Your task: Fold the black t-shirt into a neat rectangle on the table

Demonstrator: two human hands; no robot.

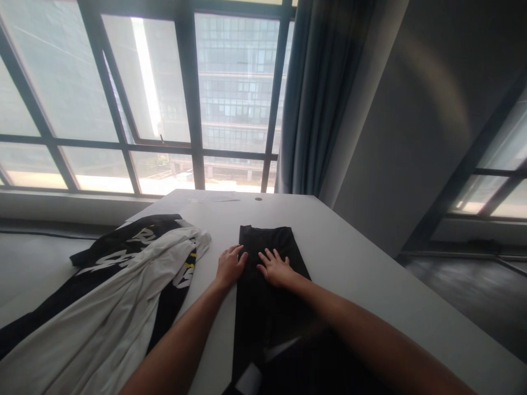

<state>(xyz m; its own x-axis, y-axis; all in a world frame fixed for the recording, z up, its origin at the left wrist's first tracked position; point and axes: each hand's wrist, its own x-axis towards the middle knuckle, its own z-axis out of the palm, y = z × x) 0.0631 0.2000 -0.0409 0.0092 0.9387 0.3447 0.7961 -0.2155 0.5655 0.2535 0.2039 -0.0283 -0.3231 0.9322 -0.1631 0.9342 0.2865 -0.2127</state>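
Note:
A black garment (263,307), which looks like trousers folded lengthwise, lies flat on the white table (346,258) with its narrow end pointing toward the window. My left hand (230,264) rests at the garment's left edge, fingers stretched forward and thumb over the cloth. On top of the fabric lies my right hand (276,267), palm down with its fingers spread. Neither hand grips anything. The lower part of the garment runs toward me and blends into dark shadow, so its near end cannot be made out.
To the left, a white garment (119,307) lies over a black one with white lettering (111,258), both spreading past the table's left edge. Sheets of paper (214,196) and a round dark grommet (258,199) are at the far edge. Beyond are windows and a blue-grey curtain (317,99).

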